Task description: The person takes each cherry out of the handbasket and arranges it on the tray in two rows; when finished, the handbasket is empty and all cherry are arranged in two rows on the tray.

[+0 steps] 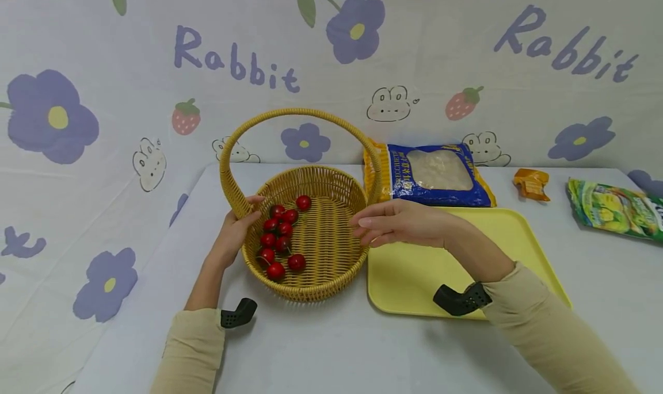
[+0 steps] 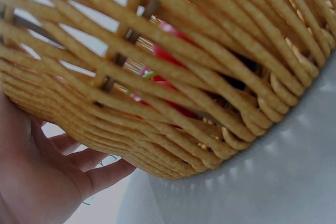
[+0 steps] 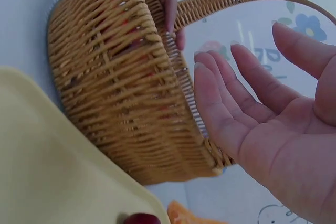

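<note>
Several red cherries (image 1: 285, 228) lie along the left side of a round wicker basket (image 1: 331, 288) with a tall arched handle. My left hand (image 1: 232, 233) grips the basket's left rim by the foot of the handle; in the right wrist view its fingers (image 3: 167, 3) curl over the rim. Over the basket's right rim hovers my right hand (image 1: 409, 222), fingers loosely bent and nothing held. Right of the basket lies a yellow tray (image 1: 445, 279). The right wrist view catches one cherry (image 3: 142, 219) on this tray; in the head view it is hidden.
Behind the tray lies a blue and yellow bag (image 1: 435, 172) with a see-through window. A small orange packet (image 1: 532, 184) and a green pouch (image 1: 616, 210) lie farther right on the white table (image 1: 331, 348). A printed cloth (image 1: 321, 66) hangs behind.
</note>
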{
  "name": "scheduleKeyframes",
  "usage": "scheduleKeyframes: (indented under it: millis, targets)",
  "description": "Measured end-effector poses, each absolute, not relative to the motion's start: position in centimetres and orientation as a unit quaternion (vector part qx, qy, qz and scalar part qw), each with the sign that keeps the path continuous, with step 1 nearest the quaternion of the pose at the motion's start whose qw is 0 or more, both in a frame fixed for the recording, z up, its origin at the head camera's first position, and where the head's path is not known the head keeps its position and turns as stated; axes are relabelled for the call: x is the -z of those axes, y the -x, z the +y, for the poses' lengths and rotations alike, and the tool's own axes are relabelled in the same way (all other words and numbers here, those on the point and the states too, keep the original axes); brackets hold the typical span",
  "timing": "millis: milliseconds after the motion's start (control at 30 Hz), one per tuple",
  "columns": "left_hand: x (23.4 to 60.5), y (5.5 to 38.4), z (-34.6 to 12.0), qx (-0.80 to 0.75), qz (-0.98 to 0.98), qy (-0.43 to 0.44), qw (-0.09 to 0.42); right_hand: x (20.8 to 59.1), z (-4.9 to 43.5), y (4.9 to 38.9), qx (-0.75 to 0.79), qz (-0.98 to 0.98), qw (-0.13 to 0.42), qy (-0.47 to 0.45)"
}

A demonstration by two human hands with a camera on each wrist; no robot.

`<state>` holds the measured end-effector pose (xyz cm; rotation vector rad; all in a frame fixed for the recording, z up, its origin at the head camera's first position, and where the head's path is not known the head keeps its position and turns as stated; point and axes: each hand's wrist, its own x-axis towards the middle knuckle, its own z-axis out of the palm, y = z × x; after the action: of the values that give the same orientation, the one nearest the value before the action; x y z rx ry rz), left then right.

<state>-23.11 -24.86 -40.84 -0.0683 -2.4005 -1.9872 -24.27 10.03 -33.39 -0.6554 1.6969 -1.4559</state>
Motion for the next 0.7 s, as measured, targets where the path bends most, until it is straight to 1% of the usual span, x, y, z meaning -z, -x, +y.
scheduleKeyframes:
  millis: [433,700]
  targets:
    - [40.8,23.2,-24.9,0.637,-0.770,0.021,0.009,33.8,5.6,24.6,0.548,0.681,0.400,0.274]
    - [40.8,23.2,-24.9,0.640,-0.768,0.016,0.009,34.9,2.9,25.4,0.514,0.707,0.402,0.272]
